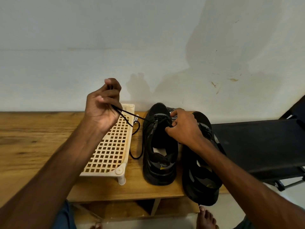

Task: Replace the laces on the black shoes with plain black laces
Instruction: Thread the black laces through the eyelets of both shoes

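A black sports shoe [160, 146] stands on a honey-coloured wooden tabletop [33, 138], its toe toward the scuffed white wall [148, 38] behind it, and everything else sits around it. A thin plain black lace [132, 115] runs taut from the shoe's front eyelets up and to the left into the left hand [103, 104]. That hand is raised above and left of the shoe, thumb and fingers clenched round the cord. Slack from the same lace loops on the wood just left of the shoe. The right hand [183, 126] rests on the shoe's lacing, its curled fingertips pinching the lace at the eyelets. Just beside the shoe on its right stands a second black shoe [203, 171], its heel overhanging the table edge. A black-and-white patterned lace [172, 109] lies just behind the shoe's toe. Left of the shoe is a cream plastic lattice rack [109, 146] on short legs. Well to the shoe's right, off the table, is a black padded seat [255, 142].
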A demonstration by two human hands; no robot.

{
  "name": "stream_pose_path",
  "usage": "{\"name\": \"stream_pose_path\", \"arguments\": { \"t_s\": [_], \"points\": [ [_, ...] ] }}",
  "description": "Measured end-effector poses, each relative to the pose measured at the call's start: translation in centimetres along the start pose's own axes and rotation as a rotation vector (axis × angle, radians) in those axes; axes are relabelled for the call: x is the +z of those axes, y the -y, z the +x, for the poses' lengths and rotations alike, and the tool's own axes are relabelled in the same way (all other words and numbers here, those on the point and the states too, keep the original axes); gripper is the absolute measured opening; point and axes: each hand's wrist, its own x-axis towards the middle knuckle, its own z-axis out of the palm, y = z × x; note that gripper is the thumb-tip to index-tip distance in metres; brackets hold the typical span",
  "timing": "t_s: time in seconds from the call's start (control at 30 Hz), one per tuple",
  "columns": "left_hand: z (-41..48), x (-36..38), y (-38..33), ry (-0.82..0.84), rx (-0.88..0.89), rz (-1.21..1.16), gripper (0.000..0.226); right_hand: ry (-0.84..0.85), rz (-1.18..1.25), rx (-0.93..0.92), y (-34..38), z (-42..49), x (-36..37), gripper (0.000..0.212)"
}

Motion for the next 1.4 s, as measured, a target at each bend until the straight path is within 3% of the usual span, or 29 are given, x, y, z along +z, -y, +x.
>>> {"name": "stream_pose_path", "arguments": {
  "t_s": [0.07,0.17,0.23,0.3,0.4,0.53,0.6,0.67,0.73,0.87,0.93,1.03,1.1,1.17,1.23,1.33,1.4],
  "points": [
    [0.1,-0.3,-0.1,-0.131,0.034,0.358,0.024,-0.004,-0.005,0.0,0.0,0.0,0.0,0.053],
    [0.5,-1.7,1.9,-0.385,0.133,1.485,0.032,-0.003,-0.013,0.004,0.1,0.0,0.0,0.052],
    [0.6,-3.1,3.5,-0.328,0.165,2.123,0.023,-0.006,-0.021,-0.001,0.1,0.0,0.1,0.051],
    [0.7,-3.6,4.6,-0.257,0.135,2.38,0.011,-0.004,-0.03,-0.001,0.2,0.0,0.1,0.05],
    [1.1,-3.5,4.9,-0.222,0.099,2.397,0.005,0.004,-0.03,0.001,0.2,0.0,0.0,0.049],
    [1.0,-2.9,4.4,-0.225,0.198,2.25,0.015,0.006,-0.032,-0.01,0.2,-0.1,0.0,0.047],
    [0.8,-2.7,4.3,-0.199,0.138,2.15,0.019,0.004,-0.036,-0.014,0.3,-0.2,0.0,0.047],
    [0.8,-2.6,4.4,-0.2,-0.005,2.053,0.038,0.001,-0.04,-0.016,0.4,-0.2,0.0,0.046],
    [1.0,-3.0,4.4,-0.257,-0.067,2.105,0.05,0.0,-0.049,-0.019,0.5,-0.2,0.0,0.045],
    [1.5,-4.4,4.7,-0.306,0.075,2.418,0.009,0.002,-0.056,-0.015,0.7,-0.3,-0.1,0.045],
    [1.7,-4.7,5.0,-0.269,0.065,2.412,0.02,0.008,-0.061,-0.01,0.7,-0.3,-0.1,0.045],
    [1.9,-4.7,5.1,-0.273,0.108,2.55,0.008,0.011,-0.064,-0.006,0.7,-0.3,-0.1,0.047],
    [2.2,-4.8,5.1,-0.29,0.011,2.557,0.007,0.013,-0.069,-0.002,0.7,-0.2,-0.1,0.048],
    [2.6,-4.2,5.2,-0.307,-0.076,2.359,0.023,0.022,-0.066,0.001,0.7,-0.2,-0.3,0.049],
    [2.5,-2.7,4.8,-0.287,-0.04,2.023,0.032,0.041,-0.056,-0.006,0.8,-0.3,-0.5,0.047],
    [2.0,-0.8,3.9,-0.182,0.04,1.426,0.024,-0.058,0.031,-0.143,1.4,-0.5,-1.1,0.03],
    [1.6,-0.1,3.6,-0.074,0.082,1.263,0.024,-0.128,0.216,-0.243,2.7,-0.8,-1.6,0.016]
  ]
}}
